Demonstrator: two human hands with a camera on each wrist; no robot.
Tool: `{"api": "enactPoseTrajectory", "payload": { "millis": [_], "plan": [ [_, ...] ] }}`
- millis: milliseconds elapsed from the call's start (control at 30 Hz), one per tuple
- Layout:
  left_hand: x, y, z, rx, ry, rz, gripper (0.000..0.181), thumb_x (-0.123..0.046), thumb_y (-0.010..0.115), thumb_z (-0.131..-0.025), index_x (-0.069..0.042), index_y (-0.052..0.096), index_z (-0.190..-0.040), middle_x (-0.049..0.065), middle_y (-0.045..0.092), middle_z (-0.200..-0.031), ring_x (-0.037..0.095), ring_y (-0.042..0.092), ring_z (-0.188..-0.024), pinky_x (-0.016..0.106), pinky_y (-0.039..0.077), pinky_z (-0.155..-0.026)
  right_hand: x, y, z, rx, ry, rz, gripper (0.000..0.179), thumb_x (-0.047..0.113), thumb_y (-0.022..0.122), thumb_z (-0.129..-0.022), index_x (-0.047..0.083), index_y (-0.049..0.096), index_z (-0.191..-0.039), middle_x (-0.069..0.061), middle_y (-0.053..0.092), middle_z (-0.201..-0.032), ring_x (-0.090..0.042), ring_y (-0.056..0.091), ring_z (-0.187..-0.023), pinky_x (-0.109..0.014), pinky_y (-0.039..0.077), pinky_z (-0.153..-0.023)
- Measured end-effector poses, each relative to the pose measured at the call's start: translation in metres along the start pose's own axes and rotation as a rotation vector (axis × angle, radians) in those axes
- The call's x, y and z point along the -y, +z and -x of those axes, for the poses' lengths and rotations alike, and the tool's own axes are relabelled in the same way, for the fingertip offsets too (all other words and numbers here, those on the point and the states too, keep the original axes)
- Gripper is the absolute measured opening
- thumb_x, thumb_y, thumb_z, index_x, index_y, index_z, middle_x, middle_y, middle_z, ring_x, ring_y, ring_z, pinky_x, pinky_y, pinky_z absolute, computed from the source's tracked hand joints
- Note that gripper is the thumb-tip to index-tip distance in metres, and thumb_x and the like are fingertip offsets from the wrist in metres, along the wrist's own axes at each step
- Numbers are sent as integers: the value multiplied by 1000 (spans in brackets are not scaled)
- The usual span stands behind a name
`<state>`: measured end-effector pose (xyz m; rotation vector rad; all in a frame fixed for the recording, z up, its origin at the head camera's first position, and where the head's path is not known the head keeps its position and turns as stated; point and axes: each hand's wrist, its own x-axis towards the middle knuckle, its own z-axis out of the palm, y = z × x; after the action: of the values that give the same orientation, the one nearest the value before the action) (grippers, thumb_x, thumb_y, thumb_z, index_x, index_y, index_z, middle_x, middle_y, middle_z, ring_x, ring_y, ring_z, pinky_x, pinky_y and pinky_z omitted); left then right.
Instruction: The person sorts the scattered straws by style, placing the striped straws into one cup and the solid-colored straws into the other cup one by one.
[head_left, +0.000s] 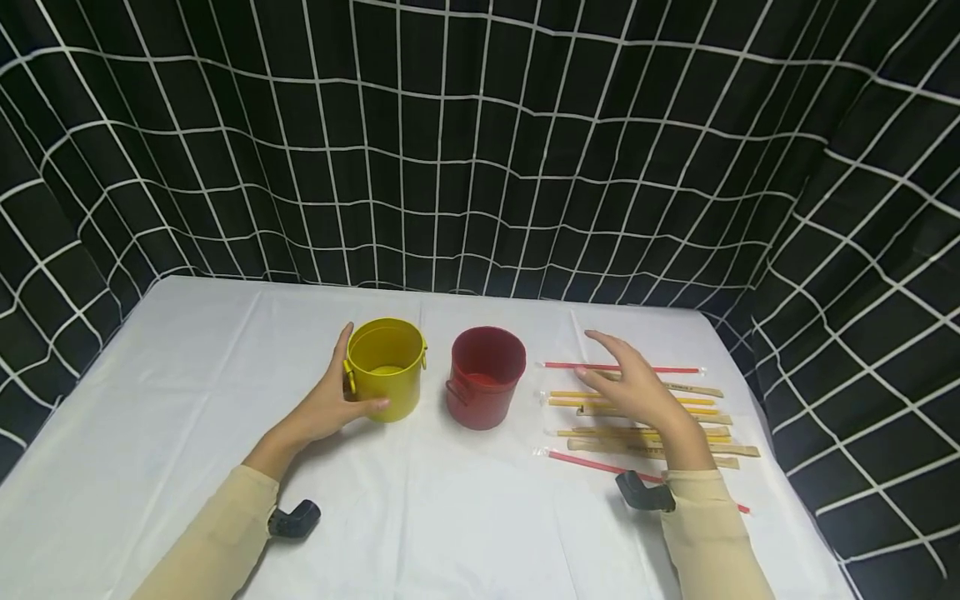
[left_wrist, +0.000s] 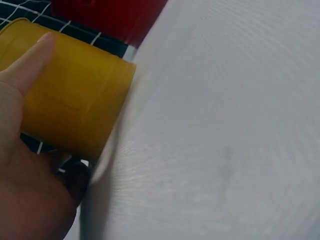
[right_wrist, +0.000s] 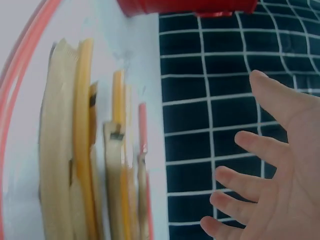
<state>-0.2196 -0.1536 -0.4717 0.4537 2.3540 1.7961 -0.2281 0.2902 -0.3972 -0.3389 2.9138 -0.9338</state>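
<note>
On the left of the table a small yellow bucket [head_left: 405, 392] stands upright, with little handles on its sides. My left hand [head_left: 326, 404] holds it from its left, thumb across the near wall and fingers around the far-left side; in the left wrist view the thumb lies on the yellow wall [left_wrist: 75, 90]. My right hand [head_left: 630, 387] is held over a spread of thin sticks, fingers apart and nothing between them. Under it lie red straws [head_left: 592, 461] and yellow straws [head_left: 570, 402] in clear wrappers, among brown paper sleeves [head_left: 738, 450].
Between the hands stands a dark red bucket [head_left: 483, 408], upright, just right of the yellow one. A white cloth [head_left: 450, 517] covers the table. Black fabric with a white grid [head_left: 480, 150] hangs behind and along both sides.
</note>
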Motion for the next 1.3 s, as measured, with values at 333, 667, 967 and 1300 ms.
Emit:
{"api": "enactPoseTrajectory", "payload": {
  "millis": [333, 667, 967, 1300],
  "plan": [
    [4, 1, 2, 36, -48, 28, 100, -24, 77, -89, -25, 9, -162, 11, 27, -165, 38, 23, -154, 63, 11, -127, -22, -1, -3, 6, 55, -12, 68, 40, 58, -102, 9, 33, -157, -26, 29, -163, -49, 23, -152, -68, 22, -122],
    [5, 1, 4, 52, -108, 4, 88, -29, 77, -90, -13, 24, -158, 15, 37, -160, 37, 34, -150, 57, 21, -127, -36, 4, -3, -4, 74, -9, 64, 33, 57, -103, 2, 35, -155, -30, 33, -160, -50, 30, -148, -66, 26, -122],
    [5, 0, 2, 54, -110, -2, 88, -28, 77, -90, -11, 24, -158, 16, 36, -160, 38, 34, -150, 57, 21, -127, -39, 0, -4, -6, 99, -3, 65, 36, 56, -103, 4, 35, -155, -29, 31, -161, -50, 28, -149, -66, 25, -122],
    [6, 1, 3, 42, -135, -8, 89, -31, 77, -89, -11, 24, -158, 15, 35, -161, 37, 33, -150, 57, 20, -127, -43, -5, -8, 2, 127, -12, 61, 34, 56, -103, 5, 38, -154, -30, 32, -160, -52, 29, -148, -68, 26, -120]
  ]
}}
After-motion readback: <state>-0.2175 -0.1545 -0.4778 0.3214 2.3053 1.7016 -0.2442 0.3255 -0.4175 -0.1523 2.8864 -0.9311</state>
